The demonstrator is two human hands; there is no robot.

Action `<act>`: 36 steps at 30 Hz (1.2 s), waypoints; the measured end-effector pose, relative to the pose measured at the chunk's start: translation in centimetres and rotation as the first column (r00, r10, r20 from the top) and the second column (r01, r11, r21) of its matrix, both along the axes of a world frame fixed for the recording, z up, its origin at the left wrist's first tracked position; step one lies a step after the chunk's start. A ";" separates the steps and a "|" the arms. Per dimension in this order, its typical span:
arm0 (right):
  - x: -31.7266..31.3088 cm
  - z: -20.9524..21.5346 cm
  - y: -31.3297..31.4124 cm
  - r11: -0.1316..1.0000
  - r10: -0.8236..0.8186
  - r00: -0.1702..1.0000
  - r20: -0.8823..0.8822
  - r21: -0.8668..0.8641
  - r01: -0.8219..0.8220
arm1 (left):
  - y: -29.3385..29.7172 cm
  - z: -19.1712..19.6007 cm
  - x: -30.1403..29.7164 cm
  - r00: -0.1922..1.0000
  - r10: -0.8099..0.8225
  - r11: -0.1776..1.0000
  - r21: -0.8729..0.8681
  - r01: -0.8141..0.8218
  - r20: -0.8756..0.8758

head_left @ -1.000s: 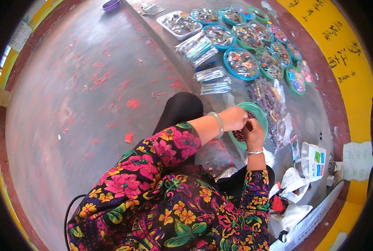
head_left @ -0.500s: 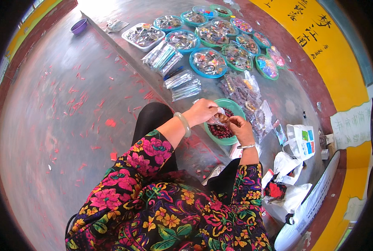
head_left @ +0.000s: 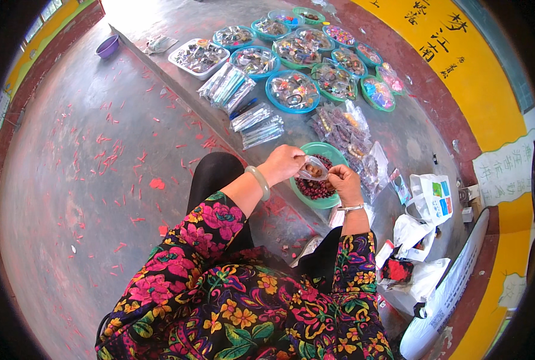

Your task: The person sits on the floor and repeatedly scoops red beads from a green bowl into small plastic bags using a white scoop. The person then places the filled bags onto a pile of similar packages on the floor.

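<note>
A small clear plastic bag (head_left: 313, 170) holding a few brown beads is pinched between both hands, directly above a green bowl (head_left: 333, 153) of dark red beads. The left hand (head_left: 284, 163) has its grip pressed on the bag's left edge; the right hand (head_left: 345, 183) pinches its right edge. Beyond the grips, packed clear bags (head_left: 348, 135) lie heaped on the desk (head_left: 408, 129), then blue and green dishes (head_left: 293, 91) of trinkets. White plastic bags (head_left: 420, 231) lie right of the right hand.

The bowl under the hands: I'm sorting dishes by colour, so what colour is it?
Green, a round bowl holding dark red beads, seen in the head view.
</note>
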State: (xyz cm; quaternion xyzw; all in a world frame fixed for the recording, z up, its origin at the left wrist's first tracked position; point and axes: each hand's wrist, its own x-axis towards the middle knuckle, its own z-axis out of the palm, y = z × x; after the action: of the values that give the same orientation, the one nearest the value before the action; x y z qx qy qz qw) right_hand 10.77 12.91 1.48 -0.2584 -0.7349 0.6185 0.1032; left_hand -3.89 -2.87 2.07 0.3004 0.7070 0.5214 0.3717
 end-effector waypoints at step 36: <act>-0.8 1.3 -2.7 0.794 -0.125 0.914 -0.387 -0.591 -0.141 | -1.0 1.2 0.1 0.755 -0.341 0.921 0.361 0.149 0.559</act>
State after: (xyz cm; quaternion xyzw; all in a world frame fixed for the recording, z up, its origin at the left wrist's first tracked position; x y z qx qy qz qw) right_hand 9.99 10.25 2.79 -0.1402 -0.4604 0.8614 0.1625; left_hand -3.79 -3.91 3.23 0.2579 0.4164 0.6353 0.5970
